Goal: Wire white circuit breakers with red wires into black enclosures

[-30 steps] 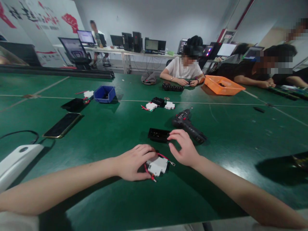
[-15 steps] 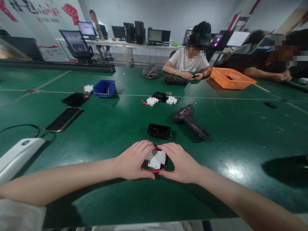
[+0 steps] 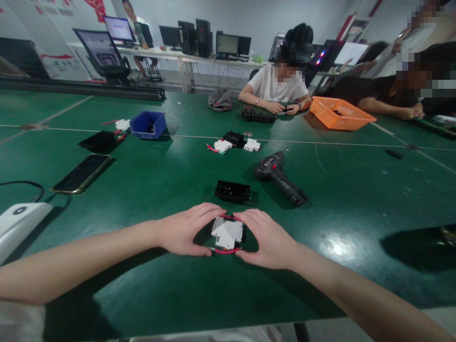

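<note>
A white breaker-like module point(image 3: 228, 232) with red wires at its top and bottom lies near the table's front, a dark part partly visible beneath it. My left hand point(image 3: 188, 230) curves around its left side, fingertips at the upper wire and thumb by the lower wire's left end. On the right side my right hand point(image 3: 267, 240) grips the module's edge and wires between fingers and thumb. Just beyond the hands sits an open black case point(image 3: 232, 191) with small brass-coloured bits inside. A black power screwdriver point(image 3: 281, 178) lies to the right of that case.
Farther back are white modules point(image 3: 223, 146) by a black part, a blue bin point(image 3: 148, 125) and an orange bin point(image 3: 340, 114). A phone point(image 3: 82, 173) and a white device point(image 3: 21, 228) lie left. Across the table, a person point(image 3: 278, 88) handles a small dark part.
My left hand has shifted slightly left and its thumb has drawn back from the module's bottom, showing more of the module and lower wire. The view has shifted a little.
</note>
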The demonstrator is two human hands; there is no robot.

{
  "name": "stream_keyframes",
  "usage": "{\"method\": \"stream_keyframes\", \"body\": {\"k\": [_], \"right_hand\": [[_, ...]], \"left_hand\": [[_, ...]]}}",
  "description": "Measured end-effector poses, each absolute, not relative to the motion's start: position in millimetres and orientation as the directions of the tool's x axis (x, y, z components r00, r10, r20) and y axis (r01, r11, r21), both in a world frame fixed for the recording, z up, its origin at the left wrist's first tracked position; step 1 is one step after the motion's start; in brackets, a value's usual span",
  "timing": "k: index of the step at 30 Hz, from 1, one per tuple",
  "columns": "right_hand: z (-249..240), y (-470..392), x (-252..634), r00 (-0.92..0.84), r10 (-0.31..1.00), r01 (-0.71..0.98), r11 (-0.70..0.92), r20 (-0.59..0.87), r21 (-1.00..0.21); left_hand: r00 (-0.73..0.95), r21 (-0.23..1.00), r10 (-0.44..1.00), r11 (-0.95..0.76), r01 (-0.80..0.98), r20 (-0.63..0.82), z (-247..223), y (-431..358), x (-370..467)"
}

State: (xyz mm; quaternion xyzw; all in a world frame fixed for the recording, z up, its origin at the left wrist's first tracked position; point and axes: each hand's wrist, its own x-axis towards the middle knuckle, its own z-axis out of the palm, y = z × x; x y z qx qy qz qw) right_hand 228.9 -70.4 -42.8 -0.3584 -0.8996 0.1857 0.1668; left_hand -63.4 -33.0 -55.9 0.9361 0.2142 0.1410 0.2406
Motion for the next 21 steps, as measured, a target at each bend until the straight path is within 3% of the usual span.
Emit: {"method": "stream_keyframes", "body": {"k": [21], "right_hand": [[-39.1, -68.1, 233.5, -0.651, 0.743, 0.638, 0.646, 0.155, -0.419]], "left_hand": [[0.833, 0.553, 0.518, -0.759, 0.343, 0.193, -58.4, -30.0, -60.7]]}}
